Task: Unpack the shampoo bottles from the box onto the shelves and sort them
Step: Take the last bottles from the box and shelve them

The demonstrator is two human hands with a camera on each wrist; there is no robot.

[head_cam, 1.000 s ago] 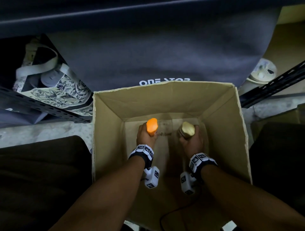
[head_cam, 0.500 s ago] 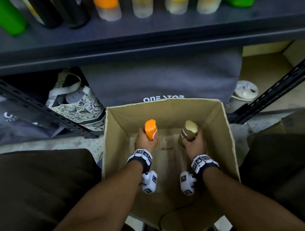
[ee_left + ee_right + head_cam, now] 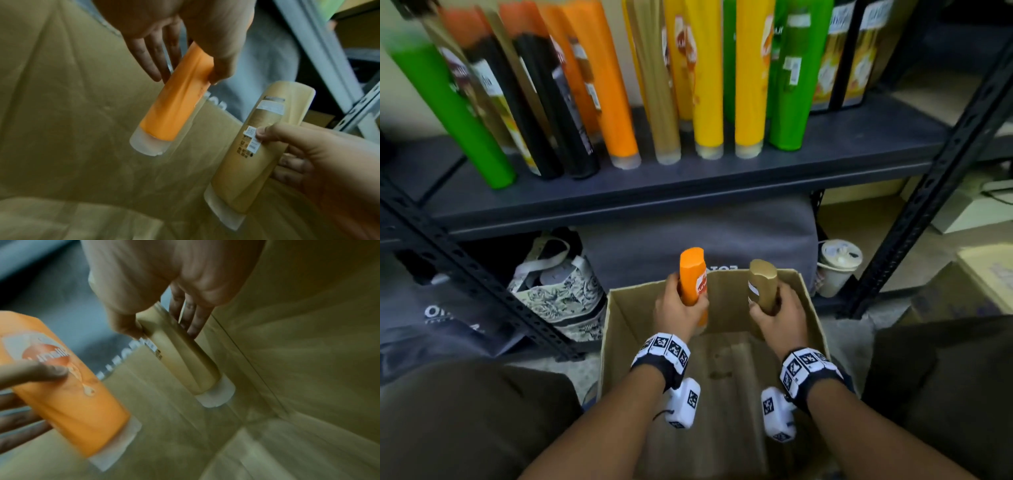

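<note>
Gripping an orange plastic shampoo bottle (image 3: 692, 278) with a pale translucent cap at its lower end, the left hand (image 3: 677, 310) holds it cap-down, fingers on one side and thumb on the other, above the open brown cardboard box (image 3: 804, 298). Just beside it, the right hand (image 3: 779, 317) clasps a gold plastic shampoo bottle (image 3: 762, 286) the same way, cap-down, thumb pressed on its white barcode label. The two bottles are near each other without touching, both raised to about the level of the box's far rim. No other bottles show on the visible part of the box floor. Above and behind the box, a dark metal shelf (image 3: 688, 178) carries a row of tall bottles (image 3: 709, 78) in green, black, orange, tan and yellow. Under the shelf lie a grey fabric bag (image 3: 722, 236) and a floral tote bag (image 3: 558, 294).
</note>
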